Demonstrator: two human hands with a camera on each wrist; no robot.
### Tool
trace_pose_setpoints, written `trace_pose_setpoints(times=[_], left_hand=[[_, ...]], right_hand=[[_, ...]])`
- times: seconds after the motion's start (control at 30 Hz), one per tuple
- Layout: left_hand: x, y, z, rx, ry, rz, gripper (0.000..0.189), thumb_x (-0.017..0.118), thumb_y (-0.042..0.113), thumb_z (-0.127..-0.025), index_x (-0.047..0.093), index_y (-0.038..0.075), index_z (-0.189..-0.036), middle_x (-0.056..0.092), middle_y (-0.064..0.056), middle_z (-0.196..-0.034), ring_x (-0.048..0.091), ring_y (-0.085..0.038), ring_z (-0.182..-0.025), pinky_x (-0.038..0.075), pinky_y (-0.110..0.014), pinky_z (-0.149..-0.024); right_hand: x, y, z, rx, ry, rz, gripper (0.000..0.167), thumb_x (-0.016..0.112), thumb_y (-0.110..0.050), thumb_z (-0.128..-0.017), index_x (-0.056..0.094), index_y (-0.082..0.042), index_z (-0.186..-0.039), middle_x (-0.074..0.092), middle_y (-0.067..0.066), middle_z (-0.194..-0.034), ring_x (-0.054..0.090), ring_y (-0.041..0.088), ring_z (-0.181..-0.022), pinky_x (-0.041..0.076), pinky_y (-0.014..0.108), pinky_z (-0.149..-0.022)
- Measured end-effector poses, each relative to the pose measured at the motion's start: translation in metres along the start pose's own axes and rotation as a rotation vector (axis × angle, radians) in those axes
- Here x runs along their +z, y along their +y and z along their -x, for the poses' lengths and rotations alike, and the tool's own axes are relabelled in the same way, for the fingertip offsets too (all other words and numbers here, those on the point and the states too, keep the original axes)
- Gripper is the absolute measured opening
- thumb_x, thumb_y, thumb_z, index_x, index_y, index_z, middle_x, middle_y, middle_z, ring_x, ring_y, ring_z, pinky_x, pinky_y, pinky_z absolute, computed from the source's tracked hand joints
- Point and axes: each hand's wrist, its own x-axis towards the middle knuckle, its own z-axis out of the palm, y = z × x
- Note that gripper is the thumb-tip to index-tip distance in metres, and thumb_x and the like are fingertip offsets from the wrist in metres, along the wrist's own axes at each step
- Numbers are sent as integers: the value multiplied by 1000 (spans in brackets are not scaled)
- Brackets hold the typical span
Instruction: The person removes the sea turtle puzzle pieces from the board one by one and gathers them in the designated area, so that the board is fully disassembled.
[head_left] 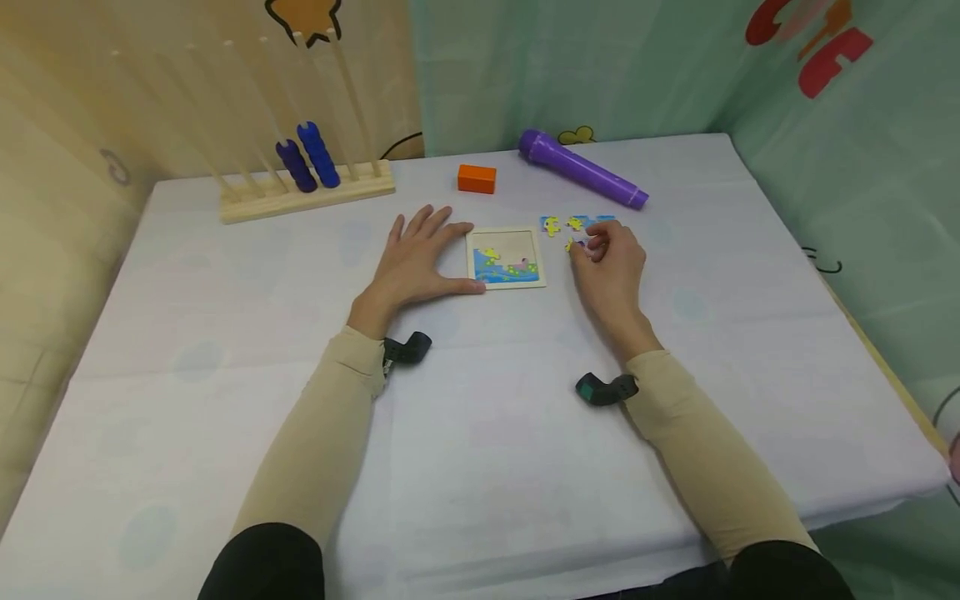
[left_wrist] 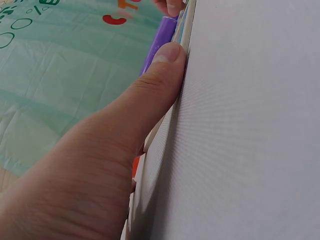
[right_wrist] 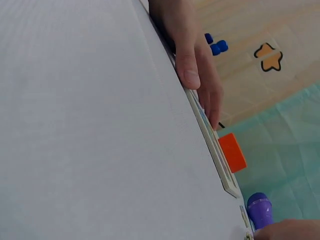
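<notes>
A small wooden jigsaw tray (head_left: 516,243) lies on the table with its lower part filled by blue, yellow and pink pieces. My left hand (head_left: 414,262) is spread flat at its left side, the thumb at the lower left corner and the forefinger by the upper left one. To the right of the tray, my right hand (head_left: 613,275) pinches a small yellow jigsaw piece (head_left: 569,245) between thumb and fingers, partly hidden by them. Just beyond that hand lie loose blue-and-yellow pieces (head_left: 551,226). In the left wrist view, the left thumb (left_wrist: 162,67) presses along the tray's edge.
An orange block (head_left: 476,179) stands behind the tray. A purple toy microphone (head_left: 583,169) lies at the back right. At the back left is a wooden peg rack (head_left: 311,200) with dark blue beads on two pegs. A white cloth (head_left: 480,467) covers the table.
</notes>
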Motion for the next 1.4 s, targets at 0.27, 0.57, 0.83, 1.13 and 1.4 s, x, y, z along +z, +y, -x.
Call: trace_pose_setpoints(times=[0.27, 0.57, 0.83, 1.13, 1.4], left_hand=[[-2, -3, 2, -16, 2, -9, 105, 70, 84, -77, 37, 36, -164, 17, -2, -178, 3, -30, -165, -8, -59, -131], [-2, 0, 2, -10, 4, -2, 104, 71, 84, -77, 37, 36, -163, 17, -2, -178, 3, -29, -165, -8, -59, -131], [0, 1, 1, -7, 7, 6, 104, 71, 84, -77, 37, 36, -163, 17, -2, -178, 3, -29, -166, -9, -58, -131], [5, -1, 1, -4, 3, 4, 105, 70, 85, -76, 38, 37, -163, 17, -2, -178, 3, -30, -165, -8, -59, -131], [1, 1, -1, -3, -4, -10, 104, 70, 84, -77, 37, 37, -163, 17, -2, -178, 3, -29, -165, -8, -59, -131]], right_hand=[[-2, -9, 4, 25, -71, 77, 34, 74, -15, -96, 62, 4, -122, 57, 17, -101, 53, 32, -92, 39, 39, -84], [-3, -3, 2, 31, -39, 106, 43, 74, -18, -100, 55, 3, -131, 57, 18, -102, 53, 32, -92, 41, 40, -86], [-2, -3, 3, 13, -14, 90, 43, 69, -30, -103, 56, 1, -129, 53, 16, -103, 50, 30, -91, 40, 38, -82], [3, -3, 6, -74, 24, 3, 28, 66, -2, -85, 63, 1, -112, 57, 18, -97, 53, 31, -88, 41, 35, -81], [8, -9, 8, -154, -37, -59, 27, 66, -5, -86, 68, 1, -112, 64, 16, -96, 59, 29, -88, 43, 35, -84]])
